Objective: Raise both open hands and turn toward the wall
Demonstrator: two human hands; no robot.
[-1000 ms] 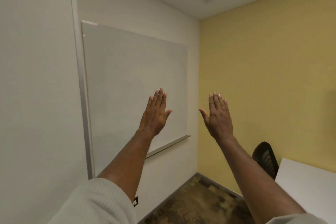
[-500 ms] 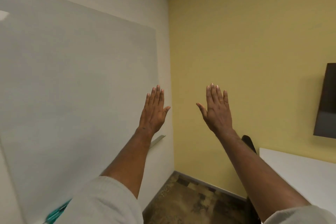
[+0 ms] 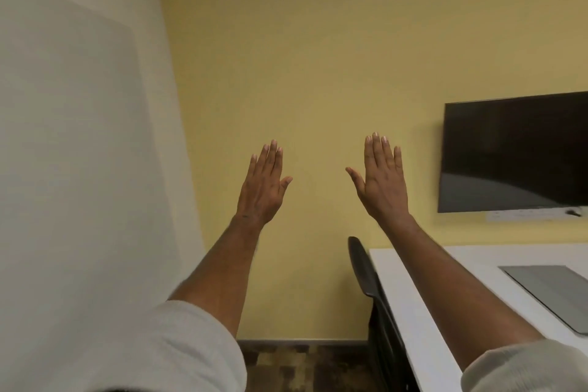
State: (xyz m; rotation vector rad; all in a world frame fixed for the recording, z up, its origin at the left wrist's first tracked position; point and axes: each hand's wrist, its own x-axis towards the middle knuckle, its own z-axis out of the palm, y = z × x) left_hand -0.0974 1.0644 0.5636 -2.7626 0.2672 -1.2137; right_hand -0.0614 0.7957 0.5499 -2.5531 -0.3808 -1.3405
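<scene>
Both arms are raised before the yellow wall [image 3: 318, 73]; the left hand [image 3: 262, 188] and right hand [image 3: 383, 181] are held flat, fingers straight, grasping nothing; the screen [image 3: 515, 153], right of them, is untouched; likely a starting pose.

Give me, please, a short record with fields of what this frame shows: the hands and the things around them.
left hand: raised, fingers straight, holds nothing
right hand: raised, fingers straight, holds nothing
behind hands: yellow wall
left side: whiteboard on a pale wall
right side: dark screen mounted on the yellow wall
table: white, with a grey pad lying on it
chair: black, at the table's near end
floor: dark patterned carpet
</scene>
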